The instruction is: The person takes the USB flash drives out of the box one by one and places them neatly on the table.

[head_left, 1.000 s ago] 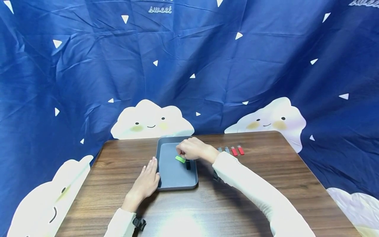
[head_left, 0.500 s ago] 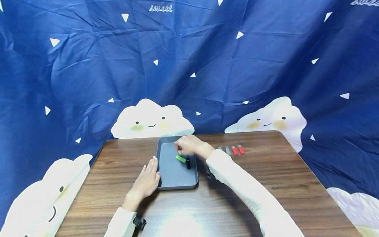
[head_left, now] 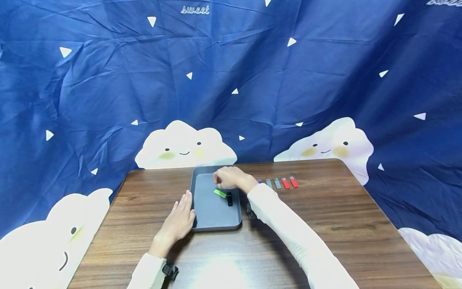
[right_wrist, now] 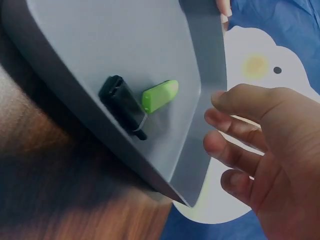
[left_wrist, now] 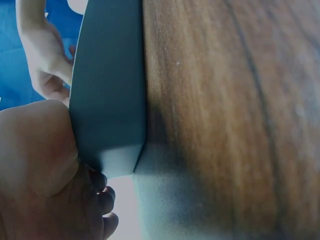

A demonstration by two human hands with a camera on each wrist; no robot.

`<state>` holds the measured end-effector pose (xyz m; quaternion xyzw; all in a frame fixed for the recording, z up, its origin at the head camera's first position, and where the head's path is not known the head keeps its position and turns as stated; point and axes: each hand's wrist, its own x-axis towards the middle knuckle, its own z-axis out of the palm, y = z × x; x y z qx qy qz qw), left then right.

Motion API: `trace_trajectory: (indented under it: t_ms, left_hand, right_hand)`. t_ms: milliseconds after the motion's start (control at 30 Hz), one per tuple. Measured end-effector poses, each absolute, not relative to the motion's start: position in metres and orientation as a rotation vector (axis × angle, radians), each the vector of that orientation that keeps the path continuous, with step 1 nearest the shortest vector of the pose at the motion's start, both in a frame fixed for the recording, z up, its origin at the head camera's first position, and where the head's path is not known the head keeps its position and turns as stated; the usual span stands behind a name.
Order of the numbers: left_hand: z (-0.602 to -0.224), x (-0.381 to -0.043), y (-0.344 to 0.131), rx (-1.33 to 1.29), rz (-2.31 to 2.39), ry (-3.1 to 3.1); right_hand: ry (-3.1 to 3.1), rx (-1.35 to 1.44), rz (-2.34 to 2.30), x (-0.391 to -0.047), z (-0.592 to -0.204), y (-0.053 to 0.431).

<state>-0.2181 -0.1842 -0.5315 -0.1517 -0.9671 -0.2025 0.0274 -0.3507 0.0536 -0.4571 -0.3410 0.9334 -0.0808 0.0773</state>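
A grey rectangular tray (head_left: 213, 217) stands on the wooden table. My left hand (head_left: 178, 220) lies along its left side with the fingers straight, pressing on the wall. Over the far part of the tray is my right hand (head_left: 228, 178), its fingers loosely bent; the right wrist view shows a gap between thumb and fingers, holding nothing. Just below that hand, a bright green USB stick (right_wrist: 160, 96) lies slanted on the tray floor. Close beside it, near the right wall, is a black USB stick (right_wrist: 123, 104).
To the right of the tray, a row of small sticks lies on the table: two red USB sticks (head_left: 294, 182), two grey ones (head_left: 277, 184) and a purple one (head_left: 259, 182) partly hidden by the right wrist. Behind the table hangs a blue cloud-patterned curtain (head_left: 252, 60).
My right hand has shifted slightly left and its forearm has swung left, so the black stick shows fully and a purple one has come into view. My left hand has stayed put.
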Motion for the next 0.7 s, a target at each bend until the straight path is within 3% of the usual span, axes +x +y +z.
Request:
trace_trajectory:
  t_ms: [700]
  left_hand:
    - [-0.548, -0.228, -0.192, -0.508, -0.553, -2.995]
  right_hand:
    - [2.658, -0.956, -0.187, -0.350, -0.473, 0.051]
